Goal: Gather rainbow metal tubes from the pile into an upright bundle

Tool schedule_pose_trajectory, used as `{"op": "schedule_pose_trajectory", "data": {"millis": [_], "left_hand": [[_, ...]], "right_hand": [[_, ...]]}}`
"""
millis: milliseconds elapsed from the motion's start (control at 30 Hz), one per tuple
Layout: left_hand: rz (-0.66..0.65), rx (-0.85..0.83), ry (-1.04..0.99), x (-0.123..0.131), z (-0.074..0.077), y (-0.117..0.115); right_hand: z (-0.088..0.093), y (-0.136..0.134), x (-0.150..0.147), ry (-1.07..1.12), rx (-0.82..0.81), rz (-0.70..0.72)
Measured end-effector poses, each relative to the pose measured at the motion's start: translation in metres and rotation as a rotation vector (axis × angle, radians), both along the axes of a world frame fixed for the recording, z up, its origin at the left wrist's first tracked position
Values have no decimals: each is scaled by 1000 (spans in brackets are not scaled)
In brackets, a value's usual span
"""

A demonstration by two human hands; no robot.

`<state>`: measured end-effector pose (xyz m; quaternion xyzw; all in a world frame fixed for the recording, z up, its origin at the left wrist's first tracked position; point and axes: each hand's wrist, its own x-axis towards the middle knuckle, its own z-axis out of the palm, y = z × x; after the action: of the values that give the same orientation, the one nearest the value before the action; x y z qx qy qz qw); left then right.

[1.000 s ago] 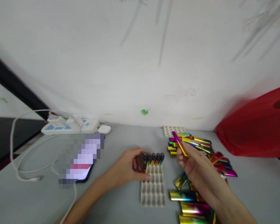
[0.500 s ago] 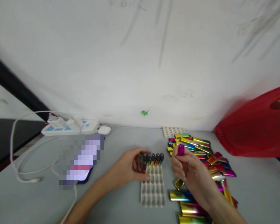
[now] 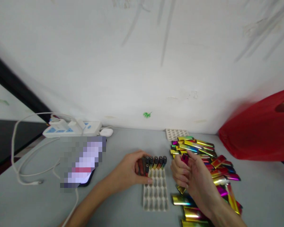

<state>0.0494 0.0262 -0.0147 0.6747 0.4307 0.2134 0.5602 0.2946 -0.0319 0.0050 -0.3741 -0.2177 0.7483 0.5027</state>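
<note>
At the upper left of the frame a white power strip [image 3: 71,128] and its looping cable [image 3: 21,157] lie on the grey worktop [image 3: 118,208], with a phone [image 3: 84,164] just right of them. Next comes the left hand [image 3: 129,171], palm down, its fingers curled closed around the left end of the standing sticks [image 3: 156,161] and its thumb resting on the left rim of the cell tray [image 3: 155,194]. Going by the tray, the work looks barely begun. The far row is filled with black-capped sticks and one more stands at the left of the second row, while every nearer cell is bare. Right of the tray, the right hand [image 3: 194,183] is raised just above the worktop with its wrist bent inward. It is closed on a magenta stick [image 3: 185,158], pinched roughly upright between thumb and fingers, close to the filled row but clear of the tray. Behind and beneath that hand sprawls a large pile of loose metallic sticks [image 3: 204,151], gold, green and red. A second tray [image 3: 176,133] sits at the wall behind the pile, and a red plastic bag [image 3: 260,132] fills the right edge.
</note>
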Motion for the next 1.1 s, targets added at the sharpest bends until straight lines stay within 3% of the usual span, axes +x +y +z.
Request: {"op": "schedule_pose_trajectory", "data": {"millis": [567, 833, 1100], "left_hand": [[0, 47, 20, -1, 2, 0], [-2, 45, 12, -1, 0, 1], [-12, 42, 14, 0, 3, 1]], "right_hand": [[0, -2, -7, -92, -85, -8], [0, -5, -12, -105, 32, 32], [3, -5, -8, -30, 2, 63]]}}
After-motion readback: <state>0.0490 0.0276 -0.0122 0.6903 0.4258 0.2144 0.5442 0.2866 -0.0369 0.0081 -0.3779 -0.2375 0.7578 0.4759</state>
